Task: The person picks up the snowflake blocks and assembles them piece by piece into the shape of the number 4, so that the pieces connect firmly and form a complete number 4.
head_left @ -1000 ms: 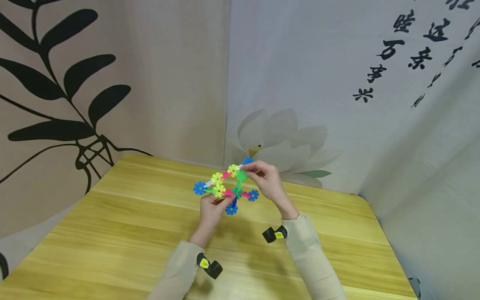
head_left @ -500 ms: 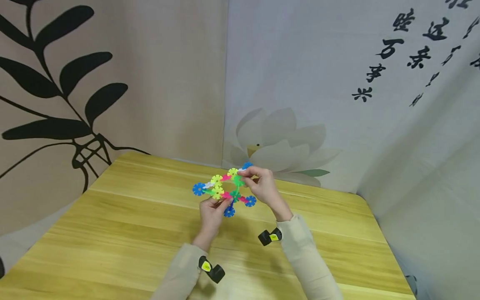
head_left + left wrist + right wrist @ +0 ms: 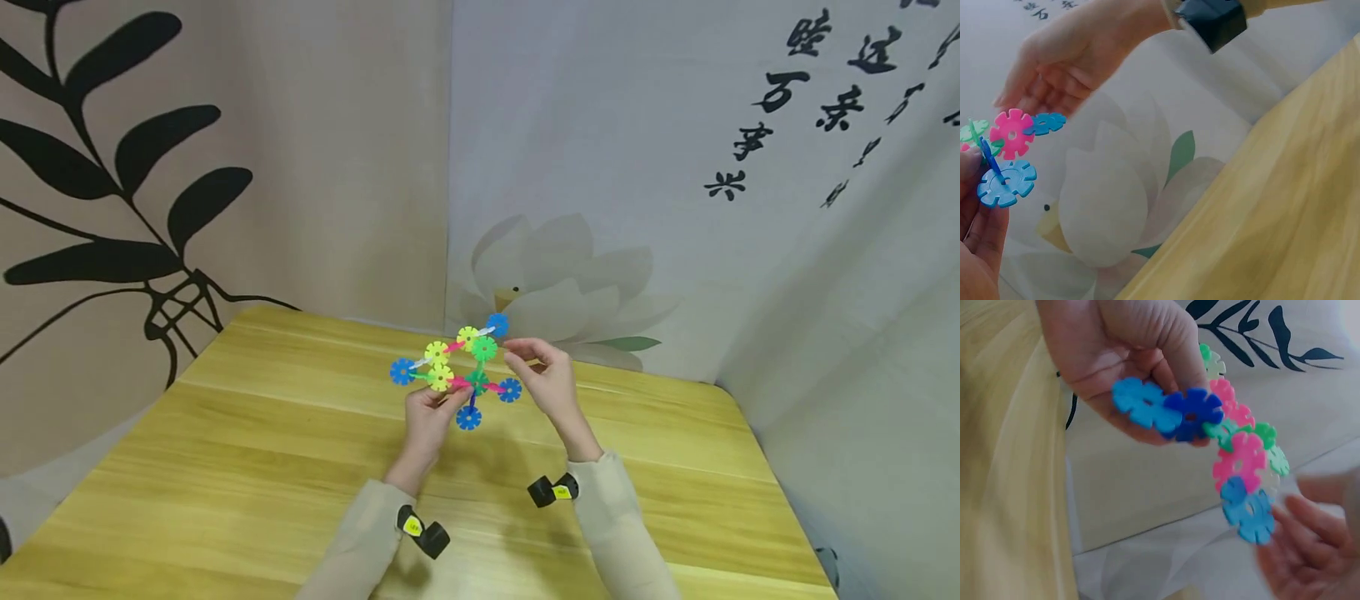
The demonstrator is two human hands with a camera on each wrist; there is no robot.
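Observation:
A linked figure of notched plastic snowflake discs (image 3: pixel 437 352) hangs above the table, in blue, yellow, pink, white and green. My left hand (image 3: pixel 427 425) pinches it at its lower middle between thumb and fingers, around a pink disc beside a dark green one. In the right wrist view a light blue disc (image 3: pixel 1147 403) and a dark blue one stick out past the left thumb. Just right of the upper green disc (image 3: pixel 484 349), my right hand (image 3: pixel 551 383) has its thumb and forefinger apart, holding nothing. Loosely bent fingers of that hand (image 3: pixel 1069 62) show behind the figure in the left wrist view.
The wooden table (image 3: pixel 247 467) spreads under both arms. Behind it hangs a cloth backdrop (image 3: pixel 360 167) with leaf, lotus and written-character prints. Each wrist carries a small black camera (image 3: pixel 431 540) over a beige sleeve.
My right hand has let go of the figure near its upper green and white discs and drawn back to the right. The left hand keeps its hold, with the figure slightly shifted.

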